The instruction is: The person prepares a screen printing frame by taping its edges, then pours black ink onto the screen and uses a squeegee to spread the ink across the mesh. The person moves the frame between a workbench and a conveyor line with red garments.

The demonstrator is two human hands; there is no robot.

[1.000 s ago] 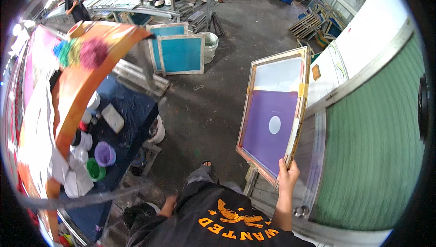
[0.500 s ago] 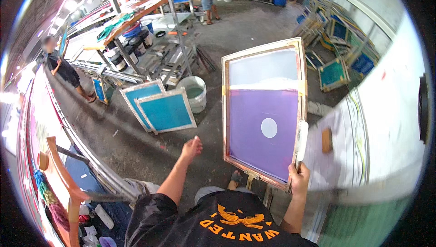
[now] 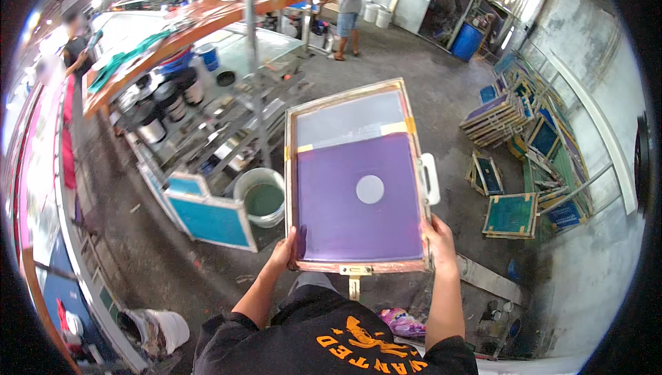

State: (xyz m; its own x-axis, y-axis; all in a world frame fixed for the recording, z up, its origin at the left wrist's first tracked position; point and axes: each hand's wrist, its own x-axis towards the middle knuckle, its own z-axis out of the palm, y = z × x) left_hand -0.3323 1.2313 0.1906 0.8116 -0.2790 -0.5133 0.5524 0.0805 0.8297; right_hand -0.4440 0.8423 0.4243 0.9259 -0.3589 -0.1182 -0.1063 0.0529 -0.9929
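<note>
A screen printing frame (image 3: 352,230) is held up in front of me, with purple mesh, a pale band across its far part and a pale round spot. My left hand (image 3: 283,251) grips its near left edge, the fingers partly hidden behind the frame. On the near right edge my right hand (image 3: 439,238) is closed, just below a white handle (image 3: 429,179) fixed to that side. A metal hinge clamp (image 3: 355,275) sits at the middle of the near edge.
Blue screens (image 3: 210,220) stand on the floor at left beside a white bucket (image 3: 261,199) of liquid. Stacked screens (image 3: 496,116) lean along the right wall. A long workbench (image 3: 200,26) runs at far left; a person (image 3: 348,2) stands at its end. A tipped bucket (image 3: 162,330) lies near left.
My left hand has come up and taken hold of the screen frame's left edge. The frame has moved left, and my view has turned to the right.
</note>
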